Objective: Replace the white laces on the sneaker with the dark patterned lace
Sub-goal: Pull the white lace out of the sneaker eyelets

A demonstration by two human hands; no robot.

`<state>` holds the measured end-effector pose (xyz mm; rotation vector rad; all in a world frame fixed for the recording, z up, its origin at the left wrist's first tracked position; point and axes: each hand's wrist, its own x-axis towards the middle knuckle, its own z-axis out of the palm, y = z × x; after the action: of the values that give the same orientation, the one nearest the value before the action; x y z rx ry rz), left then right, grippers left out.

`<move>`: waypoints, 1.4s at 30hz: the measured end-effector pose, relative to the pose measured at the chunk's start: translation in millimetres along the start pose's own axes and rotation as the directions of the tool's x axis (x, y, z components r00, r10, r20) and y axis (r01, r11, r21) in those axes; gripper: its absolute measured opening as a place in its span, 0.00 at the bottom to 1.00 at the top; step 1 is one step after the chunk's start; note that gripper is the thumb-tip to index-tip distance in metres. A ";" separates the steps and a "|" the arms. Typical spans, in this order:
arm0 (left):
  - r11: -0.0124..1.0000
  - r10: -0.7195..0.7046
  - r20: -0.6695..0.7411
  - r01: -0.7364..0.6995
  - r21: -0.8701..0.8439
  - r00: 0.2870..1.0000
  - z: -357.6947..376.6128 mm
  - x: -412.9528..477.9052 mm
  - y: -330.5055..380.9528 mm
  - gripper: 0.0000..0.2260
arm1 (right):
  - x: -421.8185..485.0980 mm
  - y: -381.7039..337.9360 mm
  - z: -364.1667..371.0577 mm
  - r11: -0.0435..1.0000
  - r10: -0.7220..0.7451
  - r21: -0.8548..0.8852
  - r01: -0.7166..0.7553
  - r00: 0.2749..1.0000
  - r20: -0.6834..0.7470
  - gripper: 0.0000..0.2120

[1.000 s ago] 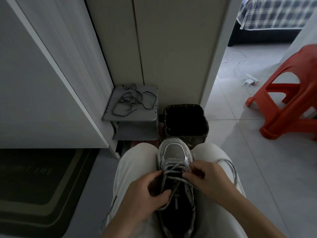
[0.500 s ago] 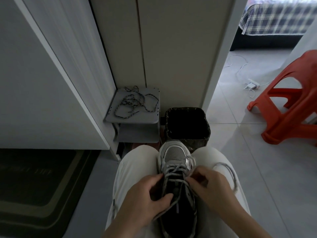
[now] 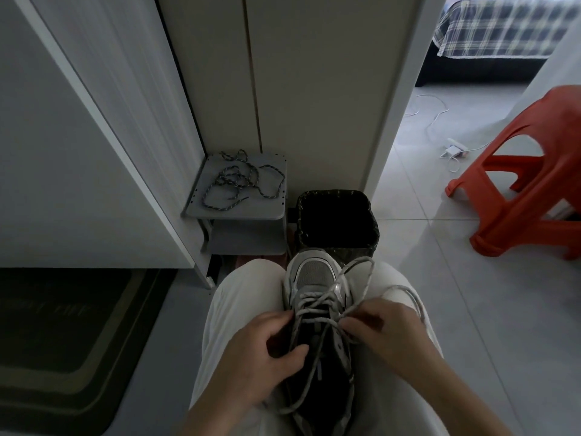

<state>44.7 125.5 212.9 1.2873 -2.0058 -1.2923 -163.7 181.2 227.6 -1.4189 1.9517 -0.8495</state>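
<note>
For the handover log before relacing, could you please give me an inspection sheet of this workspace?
Surface: lap in light trousers, sneaker resting on it.
Job's things: white lace crossed through the front eyelets, ends loose; dark patterned lace heaped on grey shelf.
Clutter: black bin beyond the toe; orange stool at right.
Hands: left hand grips the sneaker's side; right hand pinches the white lace.
Cables: white cable and plug on the floor.
Surroundings: doormat at left; plaid-covered bed through the doorway.
</note>
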 end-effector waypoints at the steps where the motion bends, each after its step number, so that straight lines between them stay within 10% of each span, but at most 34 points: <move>1: 1.000 -0.003 0.000 0.003 -0.001 1.000 0.1 0.0 -0.7 0.28 | -0.6 -1.3 3.7 0.999 0.001 0.049 0.000 1.000 -0.024 0.08; 10: 0.999 0.013 -0.002 -0.013 0.036 1.000 -0.7 0.0 0.5 0.22 | 25.2 10.6 -34.2 0.971 0.123 0.235 -0.037 0.922 -0.366 0.09; 17: 1.000 0.002 0.015 -0.003 0.012 1.000 -0.6 -0.7 1.9 0.25 | 6.2 7.6 1.4 0.999 -0.011 -0.053 0.011 1.000 -0.002 0.14; 23: 1.000 -0.025 0.020 0.025 0.002 0.999 0.2 -1.5 0.2 0.25 | 5.4 2.5 -0.5 0.981 0.001 -0.169 -0.091 0.883 -0.469 0.40; 27: 1.000 -0.020 0.004 0.020 0.019 1.000 0.0 -0.6 -2.3 0.22 | 2.0 5.3 0.2 0.852 -0.361 -0.483 0.201 0.894 -0.266 0.16; 31: 1.000 -0.013 0.010 0.013 0.014 1.000 0.1 -2.0 -2.1 0.22 | 0.6 9.0 6.5 0.821 -0.383 -0.486 0.299 0.920 -0.082 0.03; 42: 1.000 0.007 0.021 -0.007 0.015 1.000 0.8 -0.2 0.5 0.22 | 30.2 31.9 -53.5 0.953 0.094 -0.201 -0.226 0.854 -0.511 0.03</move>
<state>44.0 126.1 213.1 1.2774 -2.0364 -1.2942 -231.4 168.2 234.4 -1.2245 2.6150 -0.9837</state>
